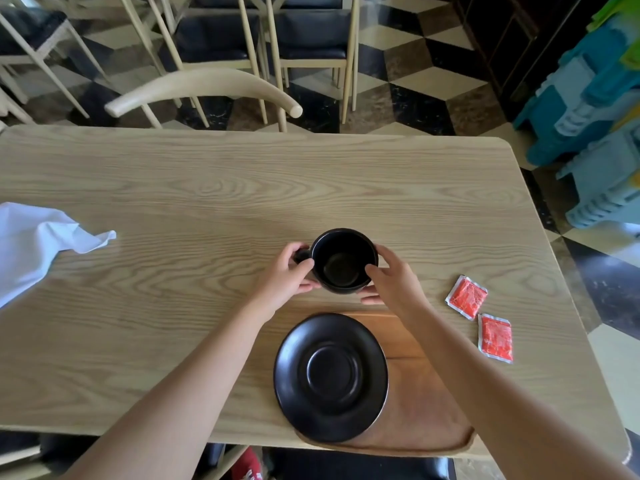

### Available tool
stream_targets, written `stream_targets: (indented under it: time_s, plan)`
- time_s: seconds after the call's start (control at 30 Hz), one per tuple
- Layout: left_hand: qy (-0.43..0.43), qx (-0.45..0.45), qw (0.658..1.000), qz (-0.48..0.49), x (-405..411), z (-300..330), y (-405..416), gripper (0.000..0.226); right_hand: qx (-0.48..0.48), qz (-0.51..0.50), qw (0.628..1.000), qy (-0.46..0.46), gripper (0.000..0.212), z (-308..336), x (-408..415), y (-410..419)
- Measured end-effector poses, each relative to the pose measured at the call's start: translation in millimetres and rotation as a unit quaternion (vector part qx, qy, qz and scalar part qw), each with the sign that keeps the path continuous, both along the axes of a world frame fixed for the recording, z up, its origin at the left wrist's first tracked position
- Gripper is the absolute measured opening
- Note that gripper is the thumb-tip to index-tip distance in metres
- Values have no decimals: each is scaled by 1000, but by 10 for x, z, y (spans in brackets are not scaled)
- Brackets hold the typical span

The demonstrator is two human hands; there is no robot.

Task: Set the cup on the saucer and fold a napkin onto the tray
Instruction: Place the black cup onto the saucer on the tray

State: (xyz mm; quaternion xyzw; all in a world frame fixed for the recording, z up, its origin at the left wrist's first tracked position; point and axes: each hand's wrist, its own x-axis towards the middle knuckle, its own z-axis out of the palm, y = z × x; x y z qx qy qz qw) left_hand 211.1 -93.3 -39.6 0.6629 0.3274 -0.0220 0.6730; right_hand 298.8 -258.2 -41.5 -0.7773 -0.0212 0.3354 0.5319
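Both hands close around the empty black ceramic cup (343,261), just beyond the round black saucer (330,375). The left hand (289,275) curls its fingers at the handle; the right hand (389,277) cups the opposite wall. The saucer sits on a brown wooden tray (426,410). A crumpled white napkin (31,244) lies well left of the saucer, two red sachets (479,315) to its right.
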Motion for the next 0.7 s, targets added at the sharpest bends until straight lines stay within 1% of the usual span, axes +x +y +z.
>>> stream_targets:
  time_s: [0.1,0.23,0.37,0.47,0.57,0.7]
  plan:
    - [-8,5,1000,13,-53,132,-11,20,-2,-21,1000,-14,44,46,-5,27]
    - [-59,22,997,34,-228,402,-41,13,42,-40,998,-33,38,286,-88,-2]
    - [-82,33,995,36,-533,651,-123,13,74,-12,995,-62,32,567,-300,-124]
    - [-90,34,995,35,-813,711,-242,14,90,1,995,-48,32,635,-534,-269]
    - [-83,22,996,38,-1051,639,-376,17,94,0,995,-19,31,568,-778,-422]
    - [-37,14,999,28,-1279,443,-534,20,59,2,998,2,33,388,-1004,-582]
